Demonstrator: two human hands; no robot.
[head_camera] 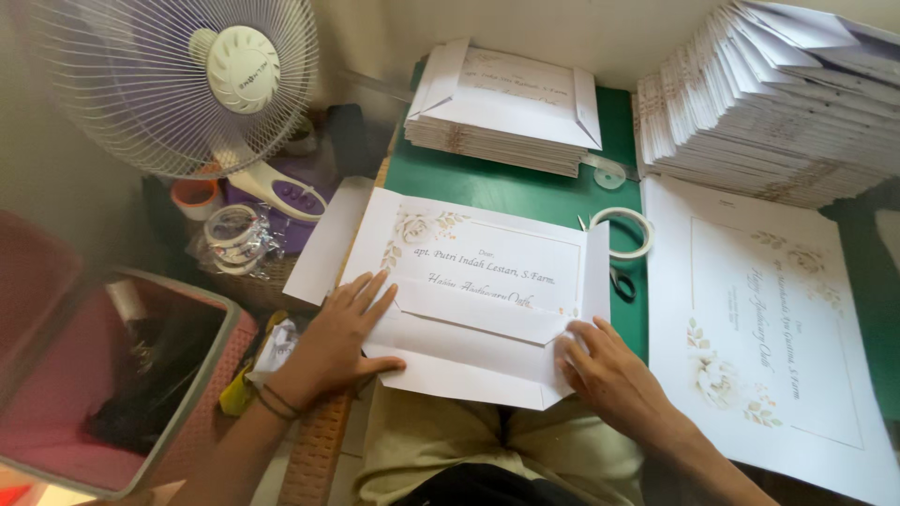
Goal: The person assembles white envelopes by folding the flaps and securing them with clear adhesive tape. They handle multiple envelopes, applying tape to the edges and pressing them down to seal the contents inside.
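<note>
A white paper sheet (487, 267) with a floral print and cursive lettering lies on the green table (497, 187) in front of me, its near flap (469, 333) folded up over the middle. My left hand (342, 333) rests flat on the sheet's left side, fingers spread. At the right end of the folded flap, my right hand (605, 370) presses the crease with its fingertips. Neither hand holds anything.
A stack of folded sheets (506, 103) sits at the back, a taller pile (778, 94) at the back right, and a flat printed sheet (759, 328) on the right. A tape roll (626, 230) and scissors (619, 279) lie between. A white fan (187, 80) and pink bin (122, 375) stand left.
</note>
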